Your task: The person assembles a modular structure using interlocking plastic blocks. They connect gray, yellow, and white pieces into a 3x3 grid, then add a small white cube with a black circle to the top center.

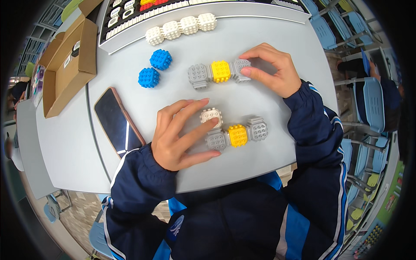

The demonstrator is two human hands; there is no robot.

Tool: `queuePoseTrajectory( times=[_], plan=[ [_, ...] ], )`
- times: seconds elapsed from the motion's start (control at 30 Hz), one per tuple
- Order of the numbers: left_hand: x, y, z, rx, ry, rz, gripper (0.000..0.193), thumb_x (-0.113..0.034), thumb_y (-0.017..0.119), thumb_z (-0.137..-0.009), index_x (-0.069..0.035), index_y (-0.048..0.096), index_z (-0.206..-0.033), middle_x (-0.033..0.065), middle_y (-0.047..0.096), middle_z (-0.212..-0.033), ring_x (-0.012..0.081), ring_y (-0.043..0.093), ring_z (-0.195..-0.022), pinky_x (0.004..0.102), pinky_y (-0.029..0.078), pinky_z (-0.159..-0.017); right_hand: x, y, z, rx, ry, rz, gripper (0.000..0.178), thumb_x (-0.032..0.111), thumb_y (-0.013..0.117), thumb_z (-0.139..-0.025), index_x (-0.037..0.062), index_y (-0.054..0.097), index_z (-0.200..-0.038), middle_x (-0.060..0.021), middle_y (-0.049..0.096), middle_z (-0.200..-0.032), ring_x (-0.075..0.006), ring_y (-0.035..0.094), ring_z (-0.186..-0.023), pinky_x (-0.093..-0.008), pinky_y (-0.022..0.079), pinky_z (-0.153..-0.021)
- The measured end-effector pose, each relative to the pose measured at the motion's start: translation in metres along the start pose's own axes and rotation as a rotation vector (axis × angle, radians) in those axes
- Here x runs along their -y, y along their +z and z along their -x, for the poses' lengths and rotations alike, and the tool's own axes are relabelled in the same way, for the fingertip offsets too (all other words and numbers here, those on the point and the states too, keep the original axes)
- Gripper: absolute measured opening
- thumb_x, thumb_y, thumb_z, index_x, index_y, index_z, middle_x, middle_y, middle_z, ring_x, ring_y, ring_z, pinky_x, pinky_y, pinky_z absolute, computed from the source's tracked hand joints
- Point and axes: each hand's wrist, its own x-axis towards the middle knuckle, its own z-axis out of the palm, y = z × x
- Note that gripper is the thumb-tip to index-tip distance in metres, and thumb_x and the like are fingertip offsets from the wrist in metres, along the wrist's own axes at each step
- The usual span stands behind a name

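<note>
My right hand (275, 71) pinches the grey connector block (242, 69) at the right end of a row, between thumb and index finger. A yellow studded cube (220, 71) forms the middle of that row, and another grey block (198, 74) its left end. Nearer me lies a second row: a yellow cube (237, 135) between a left grey block (216, 141) and a right grey block (258, 130). A white studded cube (211, 115) stands against the far side of the left one. My left hand (177, 134) is spread, one fingertip touching the white cube.
Two blue studded cubes (160, 59) lie left of the far row. Behind them is a chain of white cubes (180, 28), before a tray of parts (208, 13). A phone (116, 119) and an open cardboard box (69, 65) are at the left. The table's edge (242, 175) curves before me.
</note>
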Motion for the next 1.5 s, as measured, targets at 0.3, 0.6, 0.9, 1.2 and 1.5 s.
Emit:
queuePoseTrajectory(
  times=[0.3,0.6,0.9,1.2,1.5],
  plan=[
    [-0.003,-0.001,-0.007,0.029,-0.089,0.059,0.104,-0.045,0.095,-0.055,0.0,0.055,-0.14,0.0184,0.057,-0.139,0.0357,0.053,-0.121,0.0444,0.04,-0.101,0.005,0.006,0.0,-0.199,-0.1,0.024,0.033,0.014,0.081,-0.084,0.0027,0.072,-0.113,-0.013,0.072,-0.103,-0.0268,0.066,-0.098,-0.0337,0.052,-0.086],
    [-0.007,0.008,-0.005,0.093,-0.135,0.075,0.117,-0.043,0.097,-0.054,0.003,0.045,-0.147,0.0193,0.055,-0.14,0.0366,0.052,-0.126,0.0455,0.039,-0.105,0.026,-0.005,0.01,-0.319,-0.394,0.16,0.032,-0.001,0.081,-0.076,-0.0027,0.072,-0.106,-0.0156,0.071,-0.103,-0.03,0.066,-0.091,-0.0362,0.053,-0.08],
    [-0.003,0.019,-0.004,0.045,-0.14,0.162,0.108,-0.029,0.097,-0.061,0.002,0.043,-0.148,0.0212,0.055,-0.142,0.0381,0.053,-0.128,0.0445,0.04,-0.107,-0.054,-0.014,-0.013,-0.781,-0.205,0.269,0.024,0.004,0.075,-0.085,0.0041,0.073,-0.109,-0.0106,0.071,-0.11,-0.0276,0.064,-0.099,-0.0339,0.05,-0.085],
    [-0.002,0.016,-0.005,0.015,-0.131,0.241,0.092,-0.018,0.095,-0.064,0.005,0.05,-0.141,0.0227,0.058,-0.136,0.0385,0.059,-0.119,0.0429,0.046,-0.103,-0.116,-0.046,-0.067,-0.781,-0.12,0.793,0.023,0.035,0.071,-0.093,0.0199,0.076,-0.109,-0.0042,0.071,-0.107,-0.0254,0.054,-0.112,-0.0442,0.027,-0.106],
    [-0.003,0.013,-0.004,0.053,-0.156,0.23,0.096,-0.017,0.095,-0.064,0.004,0.048,-0.144,0.0231,0.057,-0.138,0.038,0.058,-0.123,0.0429,0.045,-0.105,-0.058,-0.086,-0.111,-0.392,0.629,0.643,0.03,0.018,0.077,-0.076,0.0042,0.075,-0.102,-0.0186,0.075,-0.097,-0.0339,0.072,-0.091,-0.0407,0.052,-0.079]
  ],
)
